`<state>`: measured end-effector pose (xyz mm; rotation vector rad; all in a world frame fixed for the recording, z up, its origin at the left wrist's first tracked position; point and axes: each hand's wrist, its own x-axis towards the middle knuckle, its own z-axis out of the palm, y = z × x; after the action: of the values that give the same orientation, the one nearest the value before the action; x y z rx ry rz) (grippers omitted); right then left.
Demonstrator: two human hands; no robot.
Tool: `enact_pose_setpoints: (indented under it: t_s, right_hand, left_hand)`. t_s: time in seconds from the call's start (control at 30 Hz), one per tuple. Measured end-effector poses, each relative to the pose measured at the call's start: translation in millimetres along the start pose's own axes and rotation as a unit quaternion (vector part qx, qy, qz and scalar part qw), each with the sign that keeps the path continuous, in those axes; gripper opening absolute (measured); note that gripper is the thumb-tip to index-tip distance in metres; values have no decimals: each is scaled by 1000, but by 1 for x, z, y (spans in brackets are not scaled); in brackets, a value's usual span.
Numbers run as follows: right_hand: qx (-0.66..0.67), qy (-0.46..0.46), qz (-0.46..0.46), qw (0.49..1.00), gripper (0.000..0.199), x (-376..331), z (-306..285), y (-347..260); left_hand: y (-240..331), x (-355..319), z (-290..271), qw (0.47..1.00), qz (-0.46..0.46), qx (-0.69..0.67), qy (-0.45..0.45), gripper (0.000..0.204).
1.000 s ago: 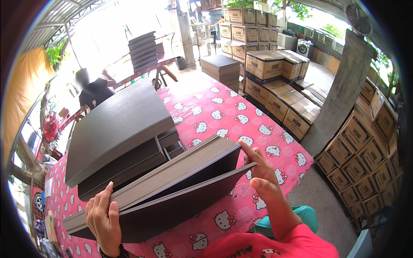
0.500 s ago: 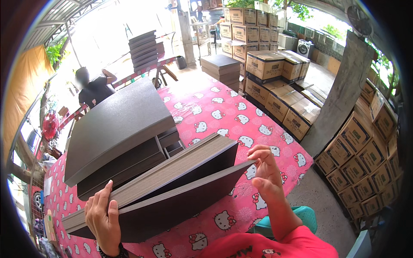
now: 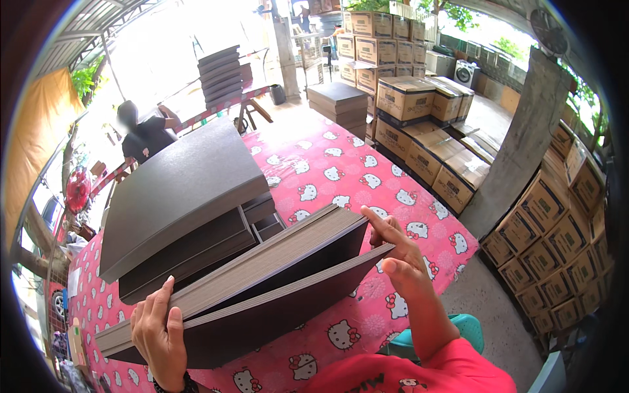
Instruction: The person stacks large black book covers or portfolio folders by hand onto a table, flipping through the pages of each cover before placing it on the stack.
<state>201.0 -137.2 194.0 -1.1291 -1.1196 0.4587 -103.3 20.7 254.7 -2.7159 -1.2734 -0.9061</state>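
Note:
A thick stack of black-covered boards (image 3: pixel 262 265) with grey-brown edges stands tilted on its long side in front of me. A wedge-shaped gap splits it into a thick far part and a thinner near part, wider toward the right. My left hand (image 3: pixel 159 331) grips its left end, thumb on the near side and fingers reaching over the top edges. At the right end my right hand (image 3: pixel 398 252) holds the corners, with fingertips against the far part and the thumb by the near part. Just beyond lies a large pile of dark boards (image 3: pixel 183 177), stacked unevenly.
A pink patterned cloth covers the table (image 3: pixel 341 331). Cartons (image 3: pixel 416 147) are piled beyond its right side, with more cartons (image 3: pixel 544 209) past a concrete post (image 3: pixel 517 137). Dark board stacks (image 3: pixel 219 75) stand at the back. Another person (image 3: pixel 145 134) is at the far left.
My right hand has shifted from the near part's corner so its fingers reach the far part's corner. The far part's right end has moved slightly right. My left hand stays nearly in place.

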Motion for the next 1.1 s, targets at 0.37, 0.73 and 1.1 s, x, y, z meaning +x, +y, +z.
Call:
enact_pose_setpoints:
  t_s: [0.37, 0.73, 1.1]
  right_hand:
    - [16, 3, 1, 1000, 78, -1, 1, -2]
    - [44, 24, 3, 999, 73, -4, 0, 0]
    - [109, 56, 42, 992, 77, -4, 6, 4]
  left_hand:
    - [1, -1, 1, 1000, -6, -3, 16, 44]
    - [2, 0, 1, 1000, -7, -3, 9, 43]
    - [2, 1, 1, 1000, -7, 0, 14, 43]
